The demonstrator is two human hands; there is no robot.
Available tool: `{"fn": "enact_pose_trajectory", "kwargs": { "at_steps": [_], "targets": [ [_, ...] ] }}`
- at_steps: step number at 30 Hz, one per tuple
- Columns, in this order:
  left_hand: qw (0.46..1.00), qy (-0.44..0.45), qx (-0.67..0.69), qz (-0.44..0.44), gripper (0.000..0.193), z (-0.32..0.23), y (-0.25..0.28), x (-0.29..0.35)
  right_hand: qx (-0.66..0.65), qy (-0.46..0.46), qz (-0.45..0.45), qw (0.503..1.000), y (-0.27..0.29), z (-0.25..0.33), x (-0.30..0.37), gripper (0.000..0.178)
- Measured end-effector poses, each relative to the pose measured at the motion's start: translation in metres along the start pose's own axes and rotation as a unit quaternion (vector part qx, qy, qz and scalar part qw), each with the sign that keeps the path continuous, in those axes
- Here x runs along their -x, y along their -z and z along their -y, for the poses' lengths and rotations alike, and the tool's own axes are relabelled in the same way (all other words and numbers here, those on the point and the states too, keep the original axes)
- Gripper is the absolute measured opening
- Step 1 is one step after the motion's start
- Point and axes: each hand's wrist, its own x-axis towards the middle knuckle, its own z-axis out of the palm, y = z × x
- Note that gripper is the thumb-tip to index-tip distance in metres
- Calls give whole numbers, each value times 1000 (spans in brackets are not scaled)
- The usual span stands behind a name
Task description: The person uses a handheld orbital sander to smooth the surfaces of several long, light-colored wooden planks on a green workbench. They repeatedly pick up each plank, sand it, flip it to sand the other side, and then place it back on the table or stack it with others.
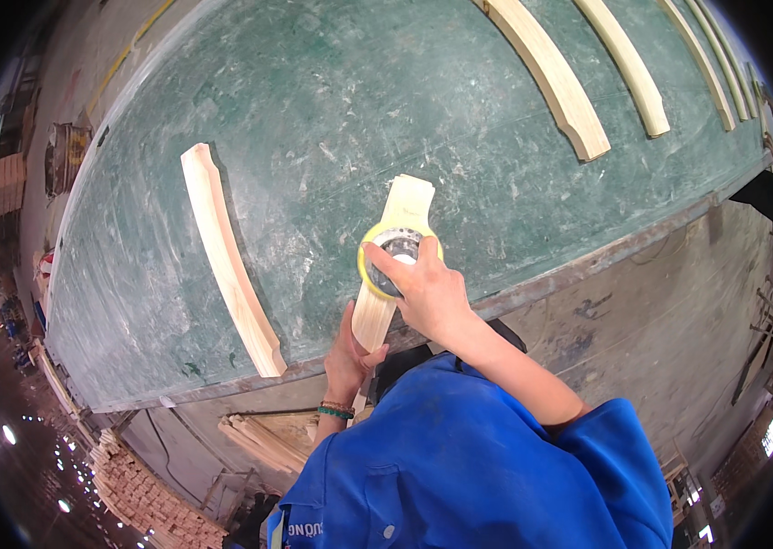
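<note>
A pale wooden piece (410, 198) lies near the table's front edge, its near end reaching over that edge. My left hand (344, 368), with a beaded bracelet at its wrist, is closed around the near end. On the middle of the wood rests a round power sander (397, 242) with a yellow rim and a dark, dusty body. My right hand (432, 293) grips the sander from above, thumb and fingers spread around its top. The sander's underside is hidden. To the left, a curved wooden piece (229, 270) lies on the table, apart from both hands.
The large green table (313, 110) has a worn, scratched top. Toward its far right lie several more curved wooden pieces (556, 78). Wooden strips (268, 439) sit below the front edge, and stacked timber (144, 489) stands at lower left. Another person's dark clothing (771, 197) shows at the right end.
</note>
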Motion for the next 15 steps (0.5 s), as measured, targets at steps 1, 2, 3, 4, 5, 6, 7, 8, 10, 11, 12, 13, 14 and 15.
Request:
{"fn": "enact_pose_trajectory", "kwargs": {
  "at_steps": [1,2,3,4,5,6,7,8,10,11,12,13,14,15],
  "targets": [
    [1000,8,-5,0,107,-2,0,0,-2,-12,0,1000,2,0,-3,71],
    [1000,7,-6,0,107,-3,1,-1,-5,-25,1,1000,7,0,-9,71],
    [1000,6,-8,-2,107,-2,1,-2,-7,-36,1,999,9,0,-12,71],
    [1000,6,-9,-3,107,-2,0,-2,-6,-34,-4,999,9,0,-12,71],
    [1000,10,-8,-4,107,-1,0,0,-5,-31,-8,999,8,-2,-11,70],
    [1000,13,-6,-3,107,0,-2,0,-3,-30,-14,999,8,-3,-11,70],
    [1000,16,-4,-3,107,0,-3,1,-2,-18,-18,1000,7,-4,-9,69],
    [1000,7,0,-7,107,2,-3,0,-1,-7,-22,1000,6,-4,-5,69],
    [1000,-10,7,-14,107,5,-2,-1,4,-5,-26,1000,7,-6,-5,69],
    [1000,-10,-2,-16,107,4,-3,0,8,-14,-25,1000,11,-5,-9,68],
    [1000,-9,-11,-18,107,4,-4,-1,12,-23,-23,999,13,-5,-11,68],
    [999,-11,-20,-21,106,3,-3,-2,14,-16,-22,1000,11,-6,-9,68],
    [999,-9,-26,-21,106,3,-3,-1,15,-10,-22,1000,9,-8,-7,68],
    [999,-7,-31,-20,107,3,-3,-1,18,-4,-21,1000,7,-10,-5,68]
  ]
}}
